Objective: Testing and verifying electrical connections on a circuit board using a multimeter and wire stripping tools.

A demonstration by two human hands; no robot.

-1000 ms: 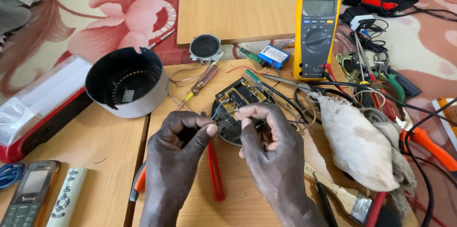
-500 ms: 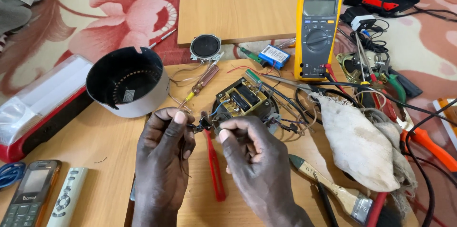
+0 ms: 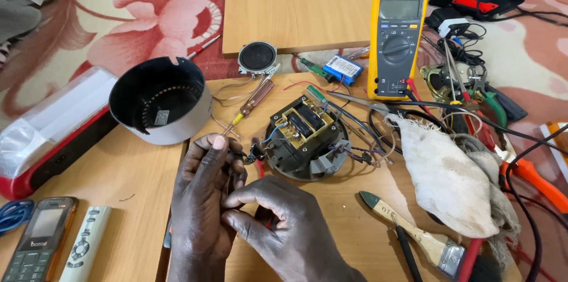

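My left hand (image 3: 204, 199) is raised over the wooden board's (image 3: 355, 223) front edge, thumb and forefinger pinched on a thin wire (image 3: 232, 135). That wire leads to a small black part (image 3: 255, 153) beside the transformer assembly (image 3: 305, 137), which sits on a round dark base. My right hand (image 3: 284, 229) lies just below and to the right. Its forefinger and thumb reach against the left hand's fingers, and whatever is between them is hidden. A red-handled tool (image 3: 260, 168) lies partly under both hands.
A black round housing (image 3: 160, 101) stands at left, with a small speaker (image 3: 258, 57) and a screwdriver (image 3: 253, 100) behind. A yellow multimeter (image 3: 396, 42), a white rag (image 3: 444, 175), a paintbrush (image 3: 408, 229), orange pliers (image 3: 532, 175) and tangled leads crowd the right. A phone (image 3: 38, 240) and a remote (image 3: 83, 246) lie at front left.
Both hands have moved left and toward me, away from the transformer. The right hand dropped lower and now presses against the left hand instead of pinching the wire beside it.
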